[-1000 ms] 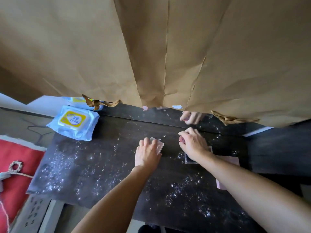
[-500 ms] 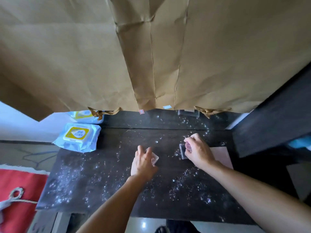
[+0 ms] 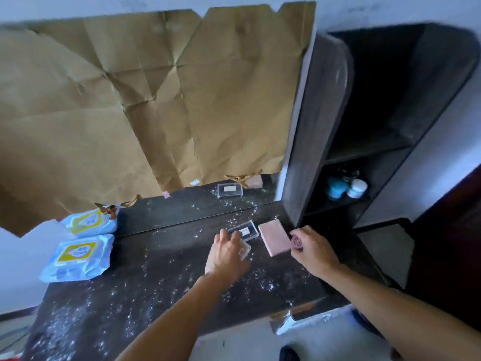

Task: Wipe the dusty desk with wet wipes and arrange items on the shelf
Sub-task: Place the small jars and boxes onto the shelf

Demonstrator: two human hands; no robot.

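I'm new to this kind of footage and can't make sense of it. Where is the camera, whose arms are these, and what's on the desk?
No machine here: a person wears one wide-angle camera on the head, looking down at their own bare arms. The left hand rests on a small clear plastic piece; the right hand pinches a small round reddish thing. On the dusty dark desk lie a clear case, a pink block and a pack of wet wipes. Brown paper hangs behind; the shelf on the right holds a blue jar and a white jar.
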